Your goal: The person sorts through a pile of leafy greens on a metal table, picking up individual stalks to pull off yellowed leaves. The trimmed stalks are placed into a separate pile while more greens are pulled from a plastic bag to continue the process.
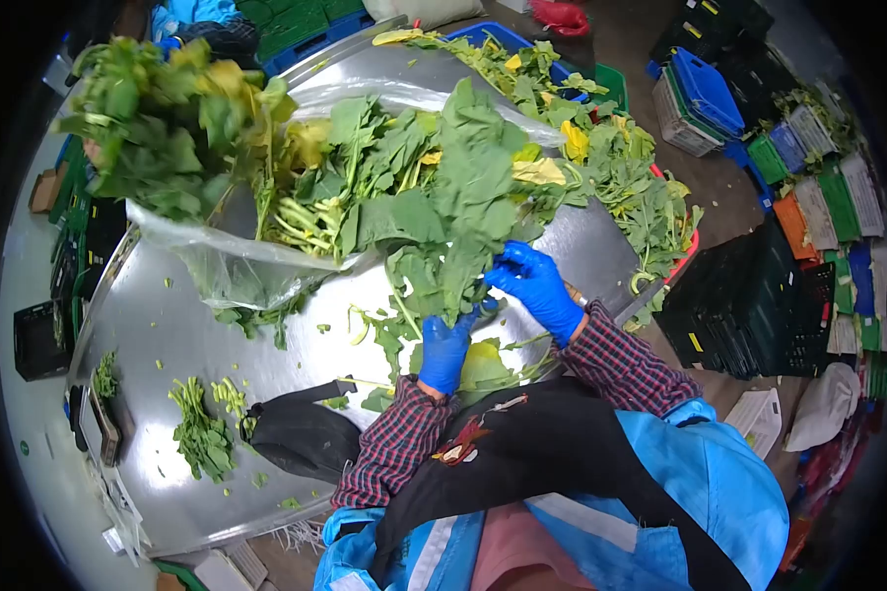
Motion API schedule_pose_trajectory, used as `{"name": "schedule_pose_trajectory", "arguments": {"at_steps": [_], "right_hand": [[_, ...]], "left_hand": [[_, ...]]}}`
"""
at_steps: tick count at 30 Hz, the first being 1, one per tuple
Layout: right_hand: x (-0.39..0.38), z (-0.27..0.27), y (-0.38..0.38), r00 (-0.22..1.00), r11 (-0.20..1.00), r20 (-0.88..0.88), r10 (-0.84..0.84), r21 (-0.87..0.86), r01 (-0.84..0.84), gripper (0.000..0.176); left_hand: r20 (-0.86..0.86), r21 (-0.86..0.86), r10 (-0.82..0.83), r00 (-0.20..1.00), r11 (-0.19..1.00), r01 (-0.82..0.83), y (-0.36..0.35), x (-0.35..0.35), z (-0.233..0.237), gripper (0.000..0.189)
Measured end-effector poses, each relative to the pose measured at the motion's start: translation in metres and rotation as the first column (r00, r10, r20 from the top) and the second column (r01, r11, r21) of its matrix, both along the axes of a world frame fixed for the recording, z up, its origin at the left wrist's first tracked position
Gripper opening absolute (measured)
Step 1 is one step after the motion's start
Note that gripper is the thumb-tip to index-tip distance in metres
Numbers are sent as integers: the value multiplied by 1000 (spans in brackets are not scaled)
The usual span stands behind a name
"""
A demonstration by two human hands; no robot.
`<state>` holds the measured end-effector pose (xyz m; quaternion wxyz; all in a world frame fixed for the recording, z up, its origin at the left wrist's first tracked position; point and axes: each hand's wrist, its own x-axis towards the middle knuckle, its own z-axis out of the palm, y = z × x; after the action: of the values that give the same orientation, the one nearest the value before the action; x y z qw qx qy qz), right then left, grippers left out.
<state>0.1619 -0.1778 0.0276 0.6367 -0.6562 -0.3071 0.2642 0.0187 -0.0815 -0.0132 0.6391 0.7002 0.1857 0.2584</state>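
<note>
Both my hands wear blue gloves and meet at a bunch of leafy greens (463,212) with broad green leaves, raised over the metal table. My left hand (445,355) is closed around its lower end; leaves partly cover the fingers. On the right side of the same bunch, my right hand (540,288) has its fingers curled at the leaf edge. Loose leaves and stems (483,364) lie below my hands, close to my apron. Just beyond is a clear plastic bag (256,266), spread open, with more greens (315,212) on it.
A large leafy bunch (168,128) is raised at upper left, by a co-worker's side. Greens with yellow leaves (631,187) heap along the right edge. A small bunch (203,433) and a black cloth item (301,433) lie on the metal table (148,325). Dark crates (749,305) stand right.
</note>
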Motion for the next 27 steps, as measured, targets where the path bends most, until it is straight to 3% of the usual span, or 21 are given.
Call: {"name": "schedule_pose_trajectory", "arguments": {"at_steps": [1, 2, 3, 4, 5, 7, 9, 11, 12, 13, 14, 15, 16, 18, 19, 21, 22, 24, 25, 26, 27], "right_hand": [[-1, 4, 3, 993, 997, 118, 26, -81, -17, 22], [-6, 7, 8, 968, 994, -250, 29, 105, -2, 23], [-8, 10, 10, 967, 995, -255, 25, 95, -1, 23], [-9, 12, 11, 949, 995, -307, 65, 96, -37, 23], [-12, 11, 12, 927, 993, -361, 104, 98, -73, 23], [-23, -6, 3, 931, 998, -362, 53, 56, -35, 22], [-32, -27, -12, 979, 980, 43, 198, 21, -199, 20], [-37, -23, -26, 984, 982, 0, 176, 70, -176, 20], [-22, -23, -37, 971, 977, 121, 208, 18, -212, 20], [-4, -22, -49, 941, 971, 238, 239, -41, -236, 20], [18, -18, -60, 998, 998, -65, 24, 52, -20, 21], [45, -10, -70, 910, 971, -370, -184, 77, 228, 23], [76, 2, -78, 918, 918, -301, -259, 218, 330, 22], [146, -4, -111, 740, 805, -445, -504, 68, 589, 26], [163, -11, -122, 724, 782, -432, -537, 67, 620, 26], [190, -24, -137, 548, 593, -237, -802, -216, 776, 26], [195, -26, -142, 534, 577, -228, -814, -216, 787, 26], [204, -36, -149, 765, 763, -95, -638, -211, 610, 24], [216, -60, -155, 753, 753, -99, -650, -212, 623, 24], [236, -94, -161, 783, 765, 8, -622, -208, 609, 22], [251, -114, -164, 804, 777, 115, -583, -208, 594, 21]], "left_hand": [[-4, 430, 14, 1000, 903, -11, 0, -1, -11, 25], [-50, -108, 99, 994, 989, -104, -7, 3, -23, 25], [-56, -117, 97, 994, 988, -103, -8, 5, -11, 25], [-54, -472, 69, 996, 877, -86, -6, 10, 14, 27], [-44, -762, 48, 998, 644, -64, -2, 14, 27, 29], [-13, -821, 50, 999, 569, -39, 4, 14, 16, 26], [53, -901, 114, 992, 433, -2, 14, 12, -10, 29], [42, -929, 334, 942, 361, -86, 32, 11, -25, 34], [207, -878, 238, 949, 474, 72, 54, -1, -49, 36], [246, -807, 209, 946, 586, 80, 62, -8, -45, 39], [136, -795, 218, 966, 606, -25, 58, -7, -22, 42], [28, -771, 218, 976, 626, -118, 53, -6, 0, 45], [62, -814, 197, 979, 577, -64, 48, -5, 3, 46], [200, -902, 110, 974, 408, 140, 46, -8, -7, 48], [242, -919, 86, 967, 339, 200, 43, -6, -11, 50], [251, -931, 36, 967, 282, 231, 33, 0, -15, 51], [275, -939, 6, 961, 216, 268, 29, 3, -15, 50], [269, -962, -27, 963, 43, 270, 22, 7, -23, 45], [237, -971, -52, 970, -21, 237, 17, 10, -21, 44], [244, -969, -83, 966, -59, 240, 14, 15, -23, 41], [126, -989, -140, 982, 64, 136, 10, 19, -13, 40]]}}
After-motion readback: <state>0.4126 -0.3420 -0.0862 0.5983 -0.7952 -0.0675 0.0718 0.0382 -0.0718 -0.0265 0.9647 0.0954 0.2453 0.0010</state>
